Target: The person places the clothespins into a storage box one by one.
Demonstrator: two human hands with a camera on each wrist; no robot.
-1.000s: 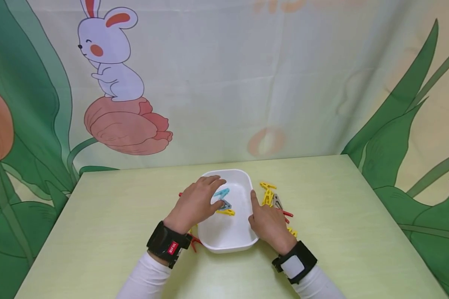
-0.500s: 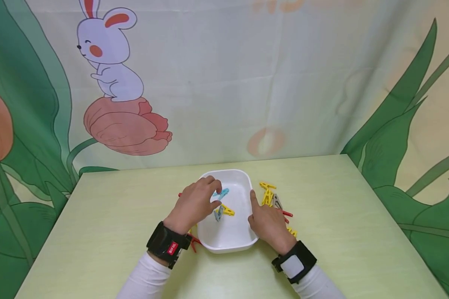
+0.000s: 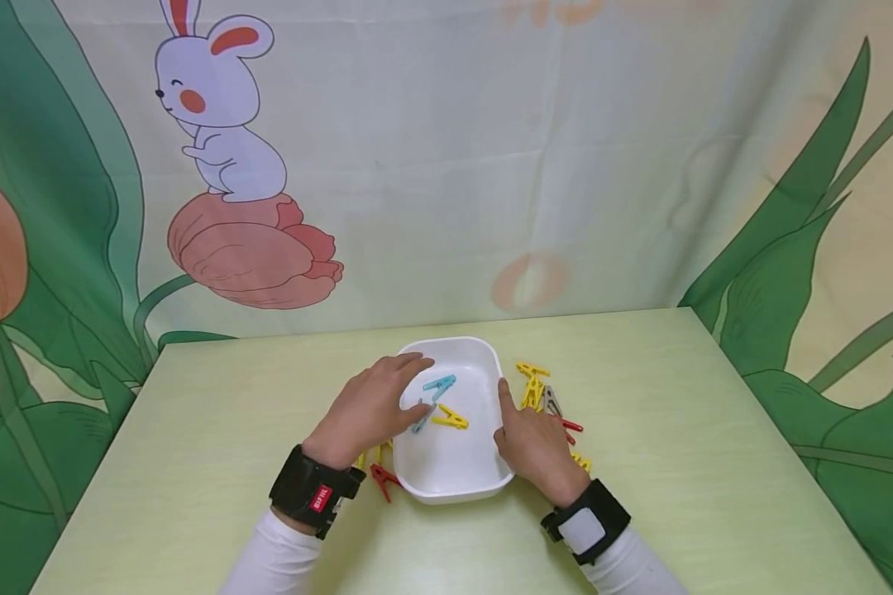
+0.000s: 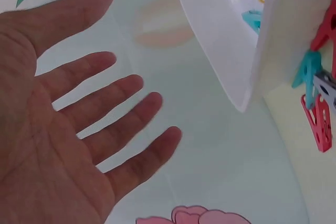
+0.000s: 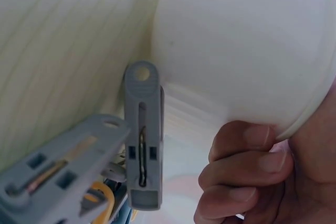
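A white plastic basin (image 3: 454,479) stands on the table between both hands. Inside it lie a light blue clothespin (image 3: 441,384), a yellow clothespin (image 3: 450,418) and a grey-blue clothespin (image 3: 422,421), partly covered by the left thumb in the head view. My left hand (image 3: 372,405) hovers over the basin's left rim, fingers spread and holding nothing; its bare palm (image 4: 52,156) shows in the left wrist view. My right hand (image 3: 537,446) grips the basin's right rim, with curled fingers (image 5: 241,166) against the outer wall.
Right of the basin lie yellow clothespins (image 3: 532,392), a grey one (image 3: 551,402) and red ones. At its left are a red clothespin (image 3: 384,480) and yellow ones; the left wrist view adds a teal clothespin (image 4: 311,74). A printed curtain (image 3: 432,165) hangs behind the table.
My left hand has let go of the grey-blue clothespin, which now lies in the basin. That hand has drawn back to the left with its fingers spreading. The right hand has stayed put.
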